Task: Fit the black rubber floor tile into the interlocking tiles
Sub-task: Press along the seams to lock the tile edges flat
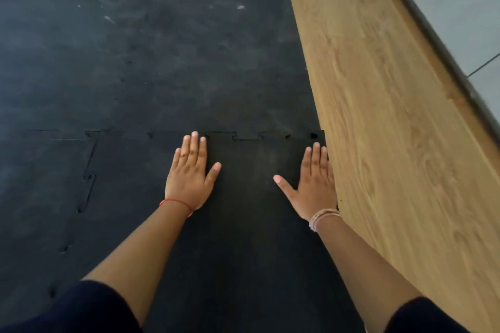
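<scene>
Seating step: black rubber floor tile [243, 197] lies at 6 o'clock against wood panel [378, 116]. Left hand [189, 178] and right hand [315, 184] press flat, grip open, holding nothing. 12 o'clock seam into the interlocking tiles [162, 48] still shows gaps; next, press tabs down.

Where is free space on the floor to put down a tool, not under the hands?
Free: the laid tiles beyond the far seam, and left of the left hand. Between both hands the black rubber floor tile is bare. Crowded: the right hand against the wooden panel.

Head view, looking steeply down, close
</scene>
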Motion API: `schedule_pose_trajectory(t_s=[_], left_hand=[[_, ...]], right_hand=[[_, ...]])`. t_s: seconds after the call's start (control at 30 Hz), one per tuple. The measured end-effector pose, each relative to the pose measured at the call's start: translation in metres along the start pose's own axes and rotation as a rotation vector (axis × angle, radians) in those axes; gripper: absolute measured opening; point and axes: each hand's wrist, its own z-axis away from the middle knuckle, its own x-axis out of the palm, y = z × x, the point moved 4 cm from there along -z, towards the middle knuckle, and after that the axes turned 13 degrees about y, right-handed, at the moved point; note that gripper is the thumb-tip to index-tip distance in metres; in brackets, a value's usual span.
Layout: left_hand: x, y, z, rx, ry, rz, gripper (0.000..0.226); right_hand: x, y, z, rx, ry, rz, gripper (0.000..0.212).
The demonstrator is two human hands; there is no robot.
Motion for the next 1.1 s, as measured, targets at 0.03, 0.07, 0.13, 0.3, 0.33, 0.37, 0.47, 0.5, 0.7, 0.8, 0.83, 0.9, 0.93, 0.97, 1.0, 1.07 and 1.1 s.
schedule_pose_trajectory(t_s=[0.03,0.07,0.13,0.3,0.33,0.37,0.47,0.5,0.7,0.8,0.83,0.9,0.93,0.97,1.0,1.07,1.1], left_hand=[[0.004,0.013,0.000,0.065,-0.005,0.029,0.074],[0.009,0.027,-0.001,0.109,-0.021,0.050,0.076],[0.019,0.047,-0.005,0.113,-0.041,0.045,0.077],[0.026,0.046,-0.008,0.083,-0.032,0.028,0.072],[0.026,0.047,-0.009,0.089,-0.035,0.028,0.071],[0.025,0.048,-0.009,0.097,-0.049,0.017,0.071],[0.021,0.049,-0.009,0.083,-0.091,-0.026,0.076],[0.020,0.051,-0.011,0.074,-0.092,-0.023,0.080],[0.043,0.121,-0.022,0.261,-0.099,0.076,0.066],[0.049,0.127,-0.026,0.243,-0.070,0.065,0.067],[0.050,0.125,-0.026,0.246,-0.069,0.065,0.067],[0.050,0.124,-0.026,0.247,-0.086,0.062,0.065],[0.048,0.125,-0.026,0.245,-0.101,0.055,0.065],[0.047,0.126,-0.027,0.241,-0.107,0.050,0.064],[0.046,0.126,-0.029,0.235,-0.111,0.050,0.063],[0.046,0.125,-0.033,0.228,-0.161,0.072,0.056],[0.044,0.121,-0.034,0.235,-0.174,0.078,0.054]], right_hand=[[0.001,0.003,-0.003,-0.027,0.005,0.019,0.099],[0.001,0.002,-0.009,-0.049,0.004,0.029,0.099],[0.002,-0.004,-0.024,-0.048,0.003,0.035,0.101],[0.009,-0.006,-0.034,-0.006,-0.039,0.020,0.103],[0.009,-0.007,-0.035,-0.003,-0.047,0.012,0.103],[0.008,-0.007,-0.037,-0.004,-0.062,0.005,0.103],[0.001,-0.004,-0.042,-0.036,-0.135,-0.046,0.102],[0.000,0.000,-0.042,-0.031,-0.164,-0.101,0.101],[0.010,0.019,-0.027,0.066,-0.010,-0.020,0.094],[0.013,0.018,-0.031,0.039,0.000,-0.040,0.096],[0.014,0.020,-0.034,0.039,0.003,-0.048,0.097],[0.016,0.021,-0.037,0.026,-0.006,-0.053,0.096],[0.016,0.021,-0.036,0.018,-0.026,-0.051,0.095],[0.015,0.021,-0.036,0.014,-0.046,-0.047,0.094],[0.014,0.021,-0.037,0.009,-0.063,-0.043,0.094],[0.011,0.022,-0.041,0.001,-0.099,-0.029,0.094],[0.010,0.022,-0.040,0.003,-0.107,-0.026,0.093]])
